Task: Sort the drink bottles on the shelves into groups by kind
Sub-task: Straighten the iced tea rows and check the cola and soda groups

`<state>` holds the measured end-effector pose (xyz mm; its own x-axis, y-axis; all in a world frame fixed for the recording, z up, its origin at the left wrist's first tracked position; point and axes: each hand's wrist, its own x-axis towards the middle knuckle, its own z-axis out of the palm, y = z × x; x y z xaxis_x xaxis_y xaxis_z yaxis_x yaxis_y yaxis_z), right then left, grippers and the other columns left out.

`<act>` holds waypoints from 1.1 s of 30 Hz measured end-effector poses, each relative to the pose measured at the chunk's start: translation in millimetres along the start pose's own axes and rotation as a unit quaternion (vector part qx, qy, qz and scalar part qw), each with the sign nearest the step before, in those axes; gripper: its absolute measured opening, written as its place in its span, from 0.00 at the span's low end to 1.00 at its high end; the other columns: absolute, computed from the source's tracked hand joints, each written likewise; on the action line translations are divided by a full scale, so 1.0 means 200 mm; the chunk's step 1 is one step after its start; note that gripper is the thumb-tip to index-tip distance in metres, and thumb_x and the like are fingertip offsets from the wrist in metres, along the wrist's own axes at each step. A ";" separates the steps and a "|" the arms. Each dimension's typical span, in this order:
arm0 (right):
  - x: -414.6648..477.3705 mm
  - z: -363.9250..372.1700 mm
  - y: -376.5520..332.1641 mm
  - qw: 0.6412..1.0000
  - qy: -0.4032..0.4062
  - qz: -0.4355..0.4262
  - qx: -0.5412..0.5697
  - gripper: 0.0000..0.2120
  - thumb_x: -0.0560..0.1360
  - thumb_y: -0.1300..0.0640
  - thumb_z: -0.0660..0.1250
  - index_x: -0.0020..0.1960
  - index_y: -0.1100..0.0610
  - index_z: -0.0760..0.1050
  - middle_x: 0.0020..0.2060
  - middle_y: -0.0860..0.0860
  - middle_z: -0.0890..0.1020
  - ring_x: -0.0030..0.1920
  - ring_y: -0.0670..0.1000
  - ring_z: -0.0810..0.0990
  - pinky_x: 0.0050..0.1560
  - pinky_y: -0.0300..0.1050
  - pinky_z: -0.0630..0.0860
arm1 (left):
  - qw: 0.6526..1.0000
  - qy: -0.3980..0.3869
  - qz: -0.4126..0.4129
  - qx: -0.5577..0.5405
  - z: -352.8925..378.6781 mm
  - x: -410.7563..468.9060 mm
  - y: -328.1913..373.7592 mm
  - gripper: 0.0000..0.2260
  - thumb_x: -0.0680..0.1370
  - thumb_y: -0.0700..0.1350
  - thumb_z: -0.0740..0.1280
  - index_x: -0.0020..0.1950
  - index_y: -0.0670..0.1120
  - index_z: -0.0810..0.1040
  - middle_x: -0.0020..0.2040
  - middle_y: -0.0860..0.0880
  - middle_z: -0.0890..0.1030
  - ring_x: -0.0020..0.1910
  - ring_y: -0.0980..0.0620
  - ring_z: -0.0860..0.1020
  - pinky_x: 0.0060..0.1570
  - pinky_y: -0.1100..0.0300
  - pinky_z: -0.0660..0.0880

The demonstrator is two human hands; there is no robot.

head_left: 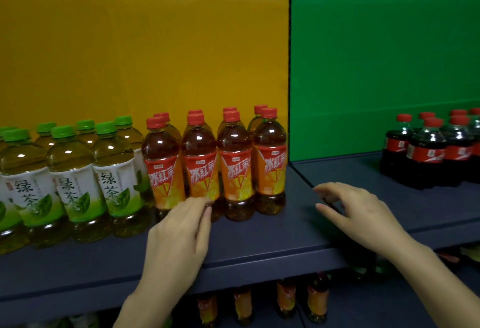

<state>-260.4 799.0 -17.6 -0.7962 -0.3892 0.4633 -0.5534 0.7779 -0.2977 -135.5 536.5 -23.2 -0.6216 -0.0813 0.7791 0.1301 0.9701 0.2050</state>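
Eight clear plastic bottles of brown iced tea (235,166), with red caps and orange-red labels, stand upright in two rows of four on the dark blue-grey shelf (259,247), at the right end of its yellow-backed section. The left hand (179,231) reaches over the shelf's front edge to the second front bottle (200,161). Its grip is flat, with the fingers straight and pressed together and their tips at the bottle's lower label; whether they touch it cannot be told.

Just beside this group, toward the shelf's left end, stand clear green-capped bottles of pale green tea with white-and-green labels (72,184), also upright in rows. The right hand (363,213) hovers above the shelf where the two sections meet, its grip loosely curled and spread, holding nothing. Well apart, near the right end, dark cola bottles with red caps and red labels (428,151) stand clustered before the green back panel (389,54). The yellow back panel (142,41) rises behind the teas. More orange-labelled bottles (285,299) show dimly on the shelf below.
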 end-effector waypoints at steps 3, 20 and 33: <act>-0.10 -0.12 0.15 1.000 0.021 0.004 -0.005 0.14 0.75 0.45 0.62 0.60 0.42 0.72 0.52 0.35 0.78 0.54 0.40 0.77 0.52 0.45 0.77 | 0.996 -0.068 0.055 0.000 0.09 0.07 0.19 0.13 0.77 0.52 0.56 0.50 0.52 0.78 0.44 0.58 0.81 0.43 0.60 0.78 0.36 0.66 0.75; -0.53 -0.76 1.59 0.990 0.063 0.087 0.093 0.11 0.74 0.55 0.67 0.55 0.45 0.73 0.50 0.38 0.78 0.52 0.40 0.77 0.48 0.35 0.72 | 0.975 -0.113 -0.010 -0.193 0.93 0.17 1.43 0.08 0.74 0.58 0.64 0.50 0.57 0.75 0.45 0.63 0.78 0.46 0.63 0.77 0.44 0.65 0.74; -0.19 -0.81 2.18 0.978 0.057 0.094 0.177 0.24 0.72 0.53 0.69 0.66 0.53 0.68 0.61 0.46 0.74 0.61 0.45 0.72 0.62 0.45 0.70 | 0.975 -0.139 -0.084 -0.151 1.29 0.53 1.69 0.31 0.64 0.67 0.64 0.62 0.52 0.70 0.57 0.58 0.73 0.55 0.55 0.74 0.54 0.51 0.74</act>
<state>-431.4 1232.0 -30.0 -0.8713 -0.1823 0.4555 -0.4649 0.6039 -0.6475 -357.3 915.0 -24.6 -0.8342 -0.1267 0.5367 0.2042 0.8331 0.5141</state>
